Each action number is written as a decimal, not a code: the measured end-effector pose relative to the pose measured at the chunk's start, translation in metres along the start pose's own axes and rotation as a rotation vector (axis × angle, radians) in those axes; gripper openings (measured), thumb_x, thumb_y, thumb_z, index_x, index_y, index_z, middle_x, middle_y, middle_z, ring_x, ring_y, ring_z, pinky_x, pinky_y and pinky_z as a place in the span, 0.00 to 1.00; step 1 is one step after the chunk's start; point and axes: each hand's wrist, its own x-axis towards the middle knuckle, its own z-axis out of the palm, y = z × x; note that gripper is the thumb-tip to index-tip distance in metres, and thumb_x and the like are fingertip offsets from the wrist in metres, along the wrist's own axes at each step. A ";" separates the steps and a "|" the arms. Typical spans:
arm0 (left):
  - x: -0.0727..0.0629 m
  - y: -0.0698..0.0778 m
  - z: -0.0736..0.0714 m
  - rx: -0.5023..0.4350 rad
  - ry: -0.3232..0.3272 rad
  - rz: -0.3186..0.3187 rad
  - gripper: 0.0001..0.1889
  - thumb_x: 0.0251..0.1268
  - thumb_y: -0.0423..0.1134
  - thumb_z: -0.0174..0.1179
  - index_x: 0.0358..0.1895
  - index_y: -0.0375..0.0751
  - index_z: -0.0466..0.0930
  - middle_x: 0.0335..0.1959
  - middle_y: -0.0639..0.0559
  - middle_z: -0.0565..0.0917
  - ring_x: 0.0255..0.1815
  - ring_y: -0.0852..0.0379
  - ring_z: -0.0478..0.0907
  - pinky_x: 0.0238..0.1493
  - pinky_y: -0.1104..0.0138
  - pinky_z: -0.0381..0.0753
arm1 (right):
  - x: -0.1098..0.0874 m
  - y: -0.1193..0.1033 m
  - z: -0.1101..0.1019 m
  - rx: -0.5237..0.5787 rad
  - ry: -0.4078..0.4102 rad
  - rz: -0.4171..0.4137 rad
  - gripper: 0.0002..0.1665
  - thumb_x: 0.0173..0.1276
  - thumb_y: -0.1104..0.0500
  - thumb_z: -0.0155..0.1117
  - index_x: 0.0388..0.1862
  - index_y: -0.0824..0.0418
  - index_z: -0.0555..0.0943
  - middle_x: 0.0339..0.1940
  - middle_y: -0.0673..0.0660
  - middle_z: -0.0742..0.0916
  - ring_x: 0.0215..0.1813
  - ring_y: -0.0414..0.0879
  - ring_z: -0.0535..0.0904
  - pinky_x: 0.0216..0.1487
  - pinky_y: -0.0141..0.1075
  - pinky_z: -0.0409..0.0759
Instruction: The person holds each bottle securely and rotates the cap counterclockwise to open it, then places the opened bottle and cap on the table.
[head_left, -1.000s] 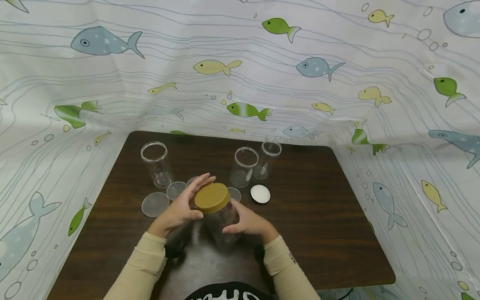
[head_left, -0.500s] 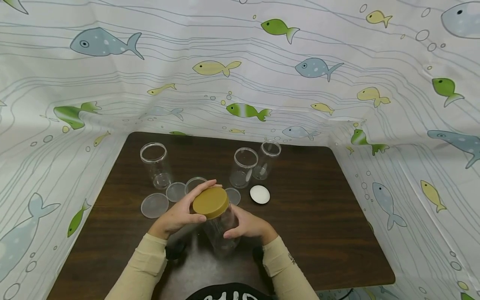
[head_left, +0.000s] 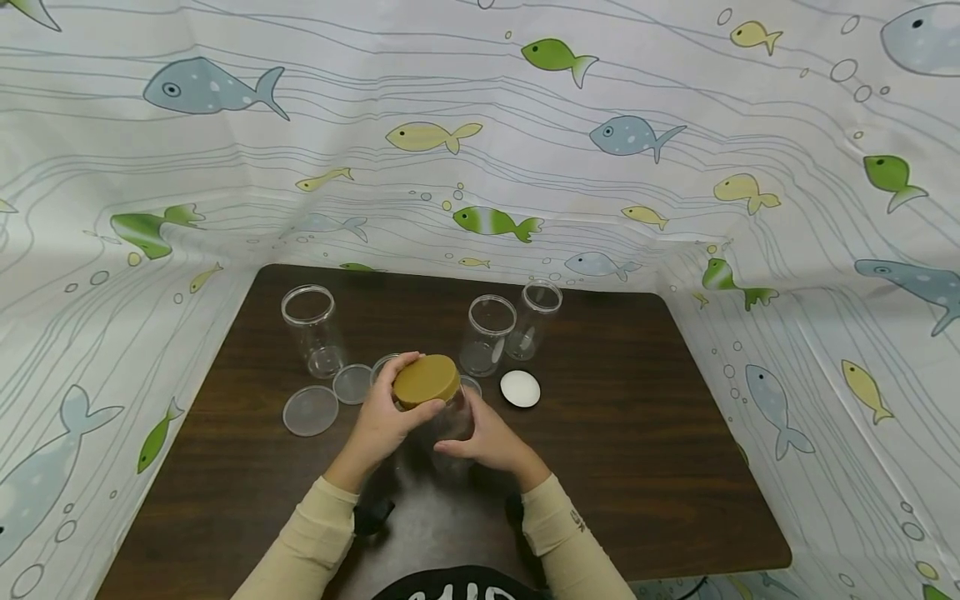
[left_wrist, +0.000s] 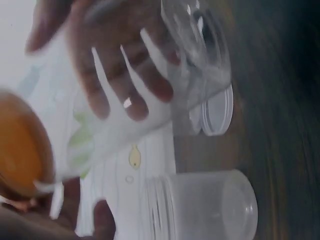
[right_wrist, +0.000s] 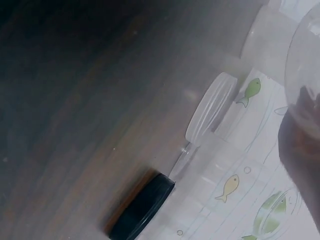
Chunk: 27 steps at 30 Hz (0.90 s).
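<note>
A clear plastic jar (head_left: 452, 422) with a mustard-brown lid (head_left: 426, 381) is held over the near middle of the dark wooden table (head_left: 637, 433). My left hand (head_left: 384, 423) grips the lid from the left, fingers curled round its rim. My right hand (head_left: 482, 439) grips the jar's body from the right. In the left wrist view the lid (left_wrist: 20, 145) is a blur at the left, and the right hand's fingers (left_wrist: 125, 85) show through the clear jar wall (left_wrist: 200, 55). In the right wrist view only the jar's curved side (right_wrist: 305, 65) shows.
Three open clear jars stand behind: one at the left (head_left: 313, 329), two at the middle right (head_left: 489, 333) (head_left: 536, 317). Clear lids (head_left: 310, 410) (head_left: 352, 383) and a white lid (head_left: 520, 388) lie flat. A fish-print curtain (head_left: 480, 150) surrounds the table.
The jar has moved a little away from me and stands more upright. My left hand has shifted right and wrapped further round the lid.
</note>
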 end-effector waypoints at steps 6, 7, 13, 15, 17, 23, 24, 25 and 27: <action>0.000 0.004 0.010 0.072 0.116 -0.103 0.43 0.59 0.49 0.75 0.74 0.46 0.61 0.69 0.46 0.69 0.61 0.45 0.71 0.59 0.53 0.71 | 0.003 0.001 0.010 -0.070 0.117 0.024 0.54 0.58 0.50 0.81 0.77 0.53 0.61 0.69 0.52 0.76 0.68 0.45 0.74 0.66 0.47 0.73; 0.000 0.004 0.010 0.062 0.110 -0.101 0.44 0.59 0.48 0.75 0.75 0.46 0.60 0.70 0.46 0.68 0.62 0.46 0.70 0.60 0.54 0.71 | 0.003 0.001 0.011 -0.075 0.115 0.029 0.54 0.58 0.50 0.81 0.77 0.54 0.60 0.69 0.52 0.76 0.68 0.45 0.74 0.66 0.47 0.73; 0.002 -0.007 -0.012 -0.166 -0.100 0.038 0.51 0.63 0.42 0.73 0.81 0.41 0.46 0.77 0.42 0.59 0.70 0.53 0.64 0.61 0.72 0.70 | -0.002 -0.003 0.001 -0.014 -0.017 0.042 0.59 0.61 0.41 0.77 0.81 0.54 0.55 0.74 0.55 0.71 0.73 0.48 0.68 0.70 0.52 0.68; 0.003 -0.012 -0.021 -0.242 -0.216 0.107 0.53 0.63 0.45 0.73 0.82 0.40 0.43 0.78 0.38 0.56 0.71 0.55 0.63 0.61 0.74 0.71 | -0.005 -0.004 -0.004 0.028 -0.096 0.044 0.61 0.61 0.36 0.74 0.83 0.53 0.52 0.77 0.54 0.68 0.75 0.48 0.66 0.72 0.53 0.65; 0.005 -0.016 -0.028 -0.292 -0.342 0.169 0.55 0.62 0.50 0.73 0.82 0.41 0.43 0.79 0.36 0.55 0.72 0.56 0.63 0.63 0.72 0.71 | -0.006 -0.004 -0.007 0.059 -0.179 0.035 0.63 0.60 0.32 0.72 0.83 0.52 0.50 0.78 0.53 0.66 0.76 0.46 0.64 0.73 0.50 0.64; 0.008 -0.024 -0.038 -0.427 -0.611 0.235 0.53 0.61 0.47 0.73 0.81 0.36 0.48 0.79 0.37 0.57 0.71 0.50 0.65 0.66 0.64 0.70 | -0.003 -0.002 -0.009 0.181 -0.369 -0.056 0.64 0.59 0.30 0.71 0.82 0.54 0.49 0.77 0.53 0.66 0.75 0.44 0.65 0.74 0.41 0.62; 0.008 -0.025 -0.038 -0.438 -0.623 0.232 0.51 0.61 0.45 0.73 0.80 0.35 0.49 0.78 0.38 0.59 0.71 0.50 0.66 0.66 0.63 0.71 | -0.002 -0.001 -0.009 0.200 -0.386 -0.071 0.64 0.60 0.30 0.71 0.82 0.55 0.49 0.77 0.54 0.67 0.75 0.45 0.66 0.75 0.41 0.62; 0.008 -0.025 -0.039 -0.443 -0.626 0.224 0.50 0.61 0.44 0.73 0.80 0.35 0.51 0.77 0.40 0.61 0.70 0.49 0.67 0.66 0.63 0.71 | -0.002 -0.001 -0.008 0.210 -0.397 -0.081 0.64 0.60 0.30 0.71 0.82 0.55 0.49 0.77 0.54 0.67 0.75 0.45 0.65 0.75 0.41 0.62; 0.007 -0.024 -0.039 -0.432 -0.611 0.209 0.48 0.62 0.43 0.73 0.79 0.35 0.53 0.75 0.42 0.65 0.67 0.50 0.69 0.63 0.63 0.74 | -0.001 -0.001 -0.008 0.216 -0.400 -0.092 0.64 0.60 0.30 0.71 0.82 0.55 0.49 0.77 0.53 0.67 0.74 0.45 0.66 0.74 0.41 0.63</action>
